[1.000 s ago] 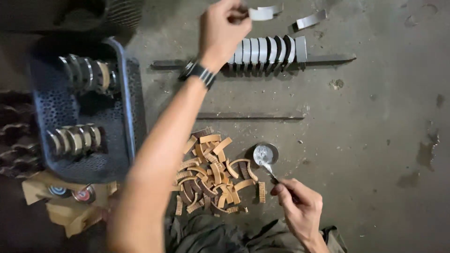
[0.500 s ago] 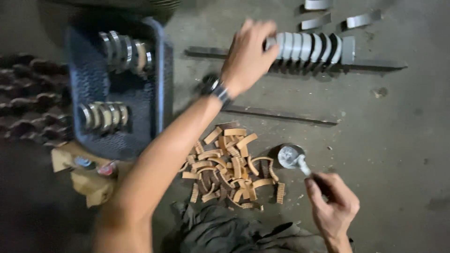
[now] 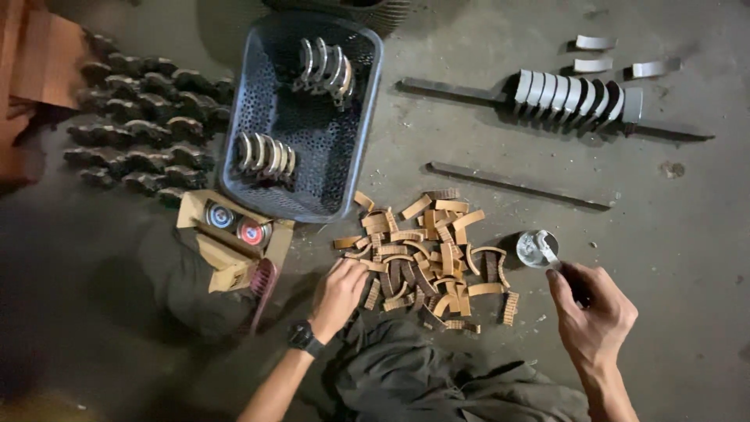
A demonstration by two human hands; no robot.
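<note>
Grey concrete floor, dusty and dim. Near centre, a heap of tan curved strips (image 3: 426,254); left hand (image 3: 340,295) resting on its near-left edge, fingers curled into the pile, whether pinched on a strip impossible to tell. Right hand (image 3: 591,312) clamped on a thin tool handle, tip dipped in a small round tin (image 3: 537,248) just right of the heap. Farther off: perforated basket (image 3: 355,133), metal shells on a rail (image 3: 570,94). Far left lost in shadow; open floor right.
</note>
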